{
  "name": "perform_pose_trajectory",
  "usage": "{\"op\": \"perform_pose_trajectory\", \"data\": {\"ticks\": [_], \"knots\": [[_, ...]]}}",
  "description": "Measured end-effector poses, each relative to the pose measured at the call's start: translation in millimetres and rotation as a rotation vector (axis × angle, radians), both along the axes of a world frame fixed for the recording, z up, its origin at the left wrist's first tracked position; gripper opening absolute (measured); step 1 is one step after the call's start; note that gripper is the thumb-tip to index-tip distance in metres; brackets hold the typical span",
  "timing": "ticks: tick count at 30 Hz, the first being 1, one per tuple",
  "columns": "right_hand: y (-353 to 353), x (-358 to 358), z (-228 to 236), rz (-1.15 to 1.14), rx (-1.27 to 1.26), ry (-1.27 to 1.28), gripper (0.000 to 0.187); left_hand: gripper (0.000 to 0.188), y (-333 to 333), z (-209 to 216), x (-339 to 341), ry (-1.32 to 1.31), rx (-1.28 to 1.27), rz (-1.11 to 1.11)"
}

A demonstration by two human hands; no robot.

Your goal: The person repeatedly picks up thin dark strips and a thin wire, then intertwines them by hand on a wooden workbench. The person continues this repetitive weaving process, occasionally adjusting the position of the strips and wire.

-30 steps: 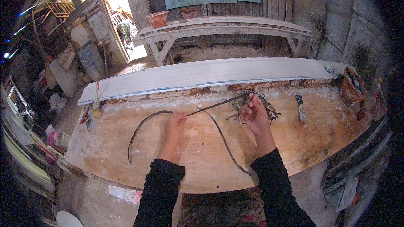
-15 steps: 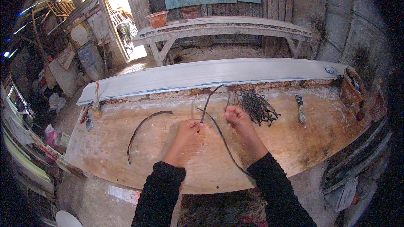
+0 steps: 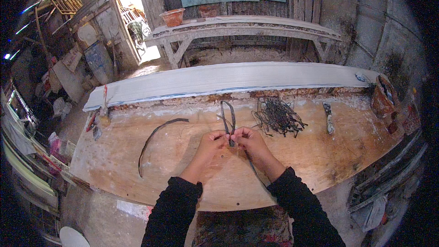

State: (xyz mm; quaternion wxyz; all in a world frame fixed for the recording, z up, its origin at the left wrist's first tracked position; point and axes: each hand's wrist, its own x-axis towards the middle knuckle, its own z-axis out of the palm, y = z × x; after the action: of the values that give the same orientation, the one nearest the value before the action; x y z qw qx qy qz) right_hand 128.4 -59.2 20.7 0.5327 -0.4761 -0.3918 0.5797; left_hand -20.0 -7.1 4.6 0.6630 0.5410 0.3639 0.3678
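My left hand [image 3: 212, 144] and my right hand [image 3: 251, 142] meet over the middle of the wooden board, both in a pinch. Between their fingertips is a dark flexible strip [image 3: 234, 115], bent into a narrow upright loop whose two ends come together at the fingers. A second dark strip [image 3: 257, 174] lies on the board and runs under my right hand toward my right sleeve; part of it is hidden. Left of my hands a curved dark strip [image 3: 148, 142] lies alone. A tangled heap of short dark ties [image 3: 280, 118] sits beyond my right hand.
A long white moulding [image 3: 228, 77] lines the board's far edge. To the right are a plaster-smeared tool [image 3: 328, 118] and a brown container [image 3: 383, 98]; at the left, a brush [image 3: 104, 114]. Behind stands a whitened bench [image 3: 247, 32] with an orange basin [image 3: 173, 17].
My right hand has moved left to meet my left hand. The held strip, single and pointing away before, is now folded into a loop pinched by both hands.
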Motion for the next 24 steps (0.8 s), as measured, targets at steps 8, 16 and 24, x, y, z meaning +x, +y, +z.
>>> {"op": "perform_pose_trajectory", "data": {"ticks": [8, 16, 24], "knots": [[6.5, 1.4, -11.8, -0.039, 0.119, -0.106, 0.007, 0.013, 3.9, -7.3, 1.0, -0.018, 0.049, -0.051], [6.3, 1.3, -13.2, -0.055, 0.199, -0.159, 0.009, 0.013, 2.3, -3.9, 0.5, -0.064, -0.011, -0.072], [10.4, 5.3, -21.7, -0.082, 0.261, -0.28, 0.01, 0.009, -0.1, 1.1, 0.4, -0.109, -0.036, -0.119]]}}
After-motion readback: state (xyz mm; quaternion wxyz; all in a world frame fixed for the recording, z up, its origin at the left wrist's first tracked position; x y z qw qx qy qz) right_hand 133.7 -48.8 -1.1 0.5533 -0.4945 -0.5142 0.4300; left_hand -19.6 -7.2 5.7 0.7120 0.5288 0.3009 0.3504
